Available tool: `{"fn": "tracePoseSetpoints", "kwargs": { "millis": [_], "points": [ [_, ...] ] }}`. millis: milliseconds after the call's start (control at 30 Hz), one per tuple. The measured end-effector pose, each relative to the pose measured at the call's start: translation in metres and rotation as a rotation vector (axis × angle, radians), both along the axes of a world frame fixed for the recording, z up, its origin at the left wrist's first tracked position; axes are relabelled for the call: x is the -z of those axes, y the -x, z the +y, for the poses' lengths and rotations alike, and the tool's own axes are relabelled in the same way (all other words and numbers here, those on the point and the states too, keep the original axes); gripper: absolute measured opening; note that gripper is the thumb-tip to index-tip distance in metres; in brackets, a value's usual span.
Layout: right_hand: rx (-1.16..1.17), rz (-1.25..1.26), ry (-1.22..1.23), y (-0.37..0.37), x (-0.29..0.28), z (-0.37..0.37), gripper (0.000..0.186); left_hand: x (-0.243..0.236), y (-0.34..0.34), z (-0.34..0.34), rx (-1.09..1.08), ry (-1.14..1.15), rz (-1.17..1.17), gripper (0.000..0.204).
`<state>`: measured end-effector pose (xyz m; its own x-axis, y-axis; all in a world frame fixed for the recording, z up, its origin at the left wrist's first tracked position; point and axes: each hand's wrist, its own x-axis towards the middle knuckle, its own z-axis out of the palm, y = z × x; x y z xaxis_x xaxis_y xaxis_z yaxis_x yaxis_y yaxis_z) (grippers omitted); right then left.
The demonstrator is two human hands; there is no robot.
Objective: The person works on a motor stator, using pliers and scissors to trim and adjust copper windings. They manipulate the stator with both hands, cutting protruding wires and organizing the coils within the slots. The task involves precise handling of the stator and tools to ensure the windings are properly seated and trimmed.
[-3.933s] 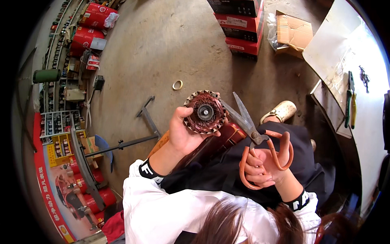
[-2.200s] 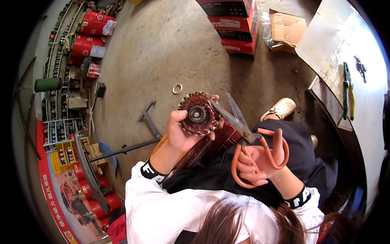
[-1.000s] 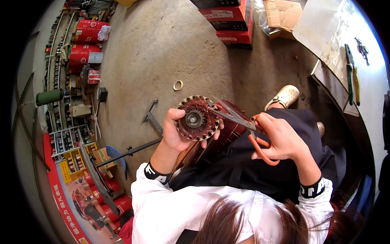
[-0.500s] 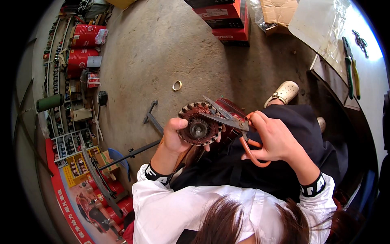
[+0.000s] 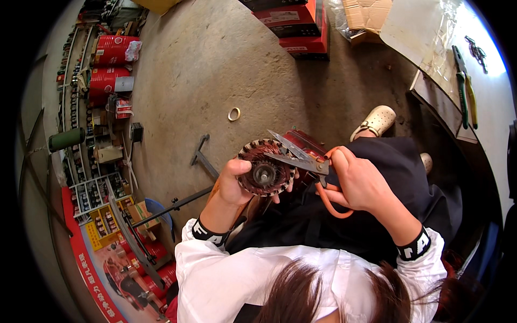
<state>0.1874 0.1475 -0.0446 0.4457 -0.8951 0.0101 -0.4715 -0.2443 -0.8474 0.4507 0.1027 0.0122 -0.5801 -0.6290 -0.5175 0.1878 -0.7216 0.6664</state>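
My left hand (image 5: 232,184) grips a round motor stator (image 5: 272,187) with dark red-brown copper windings, a slotted rim and a metal shaft in its centre. The thumb lies on the stator's near face, and fingertips show at its right edge. My right hand (image 5: 360,182) is closed on a pair of scissors (image 5: 302,163) with orange handles. The two blades are spread, and their tips point left over the upper right part of the windings. Whether either blade touches the wire, I cannot tell. A dark red object (image 5: 307,141) sits just behind the scissors, partly hidden.
A dark metal bar stand (image 5: 200,153) is left of my hands, and a tape ring (image 5: 233,114) lies on the concrete floor. Red boxes (image 5: 304,43) are stacked ahead. Green-handled pliers (image 5: 463,89) lie on the right-hand table. Shelves with red drums (image 5: 113,49) line the left.
My right hand's fingers have curled further around the scissors, and the handles have shifted slightly. The blades and the stator have moved a little downward in view. My left hand keeps its grip.
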Motion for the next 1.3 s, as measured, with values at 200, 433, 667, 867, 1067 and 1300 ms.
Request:
{"fn": "tracePoseSetpoints", "kwargs": {
  "millis": [200, 433, 667, 867, 1067, 1300],
  "points": [
    [-0.012, 0.03, -0.005, -0.002, 0.002, 0.003, 0.052, -0.001, 0.002, 0.0, -0.004, -0.009, -0.022, 0.077],
    [-0.085, -0.021, -0.193, -0.003, 0.007, 0.006, 0.05, 0.0, 0.002, -0.001, 0.007, 0.012, -0.054, 0.075],
    [-0.006, -0.2, -0.028, -0.001, 0.009, 0.0, 0.049, -0.005, 0.011, -0.001, -0.001, -0.014, -0.007, 0.074],
    [0.013, -0.101, 0.037, -0.001, 0.001, -0.003, 0.056, 0.0, 0.001, 0.001, -0.027, -0.006, -0.011, 0.073],
    [0.019, -0.154, -0.027, -0.003, 0.004, 0.001, 0.058, -0.001, 0.004, 0.005, -0.035, 0.026, -0.126, 0.08],
    [0.058, -0.165, 0.016, -0.009, 0.005, 0.005, 0.062, 0.005, 0.003, 0.013, -0.02, 0.069, -0.094, 0.072]
  ]
}}
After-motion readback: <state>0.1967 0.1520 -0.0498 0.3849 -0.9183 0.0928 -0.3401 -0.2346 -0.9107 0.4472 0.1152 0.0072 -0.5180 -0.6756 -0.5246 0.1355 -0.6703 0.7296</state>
